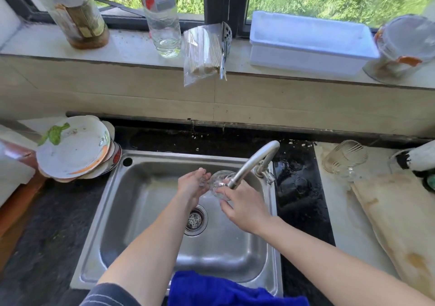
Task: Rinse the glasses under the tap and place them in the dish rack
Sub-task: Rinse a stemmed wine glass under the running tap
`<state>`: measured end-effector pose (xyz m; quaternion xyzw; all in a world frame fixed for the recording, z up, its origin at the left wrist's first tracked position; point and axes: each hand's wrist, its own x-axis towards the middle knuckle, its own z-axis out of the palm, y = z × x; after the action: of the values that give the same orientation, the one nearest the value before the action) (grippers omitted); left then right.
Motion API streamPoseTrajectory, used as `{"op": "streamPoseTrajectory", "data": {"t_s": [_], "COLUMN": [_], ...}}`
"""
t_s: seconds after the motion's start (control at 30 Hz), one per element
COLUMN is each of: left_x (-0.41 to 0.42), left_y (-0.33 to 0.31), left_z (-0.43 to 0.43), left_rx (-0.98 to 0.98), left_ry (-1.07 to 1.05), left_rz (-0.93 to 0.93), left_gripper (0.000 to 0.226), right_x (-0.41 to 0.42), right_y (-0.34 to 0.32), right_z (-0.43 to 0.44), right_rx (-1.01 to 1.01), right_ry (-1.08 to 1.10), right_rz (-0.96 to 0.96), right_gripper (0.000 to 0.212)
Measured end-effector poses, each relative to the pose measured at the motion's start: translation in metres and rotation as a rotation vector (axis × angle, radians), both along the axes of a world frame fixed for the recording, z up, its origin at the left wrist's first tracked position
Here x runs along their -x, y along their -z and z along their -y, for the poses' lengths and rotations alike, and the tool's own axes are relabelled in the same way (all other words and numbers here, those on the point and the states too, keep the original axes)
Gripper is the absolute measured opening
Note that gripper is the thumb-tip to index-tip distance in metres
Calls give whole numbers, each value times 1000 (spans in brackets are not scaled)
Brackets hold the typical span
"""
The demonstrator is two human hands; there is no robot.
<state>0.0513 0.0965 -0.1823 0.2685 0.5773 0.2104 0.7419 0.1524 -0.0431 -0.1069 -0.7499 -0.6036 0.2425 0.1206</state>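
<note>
Altogether two glasses [219, 181] [344, 158], two hands [191, 184] [244, 208]

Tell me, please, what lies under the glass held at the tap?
Under the glass, held by the left hand and right hand below the tap, is the steel sink floor with its drain strainer slightly nearer. The floor directly beneath is partly covered by the hands.

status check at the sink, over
Left hand cups, right hand grips clear drinking glass under curved steel tap. Second clear glass sits on right counter. Nothing in the way.
</note>
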Motion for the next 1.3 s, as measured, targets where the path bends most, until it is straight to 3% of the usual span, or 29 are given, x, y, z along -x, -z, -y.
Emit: {"op": "streamPoseTrajectory", "data": {"t_s": [0.13, 0.27, 0.43, 0.57, 0.7, 0.87, 1.0, 1.07, 1.13, 1.23, 1.3], "left_x": [13, 10, 28, 23, 39, 33, 39, 35, 36, 46, 40], "left_y": [1, 2, 3, -3, -2, -15, -13, -9, -2, -1, -8], "left_z": [-10, 0, -14, -6, -21, -11, -10, 3, 11, 8, 9], "left_rx": [-10, 9, -60, -60, -95, -79, 42, 24, 6, -49, -96], "left_ry": [-34, 96, 173, 270, 296, 429, 219, 87, 13, 99, 192], "left_rz": [-51, -82, -191, -199, -319, -332, 6, 44, -18, -148, -216], "left_gripper": [7, 12, 15, 15, 23, 18, 14, 12, 10, 14, 20], "right_x": [-12, 0, -8, 10, -3, 6, 15, 33, 42, 24, 14], "right_y": [3, 3, 5, 9, 5, 9, 3, 7, 6, 4, 2], "right_z": [7, -4, 12, -2, 2, -12, -7, -10, -5, 9, 5], "right_rx": [1, -99, -307, -291, -363, -384, -405, -355, -279, -295, -300], "right_ry": [-115, -86, -296, -266, -417, -334, -72, 155, 179, -139, -218], "right_rz": [-54, 64, 115, 165, 219, 199, -13, -193, -277, -52, 133], "right_gripper": [35, 30, 29, 26, 20, 23, 23, 17, 21, 22, 22]}}
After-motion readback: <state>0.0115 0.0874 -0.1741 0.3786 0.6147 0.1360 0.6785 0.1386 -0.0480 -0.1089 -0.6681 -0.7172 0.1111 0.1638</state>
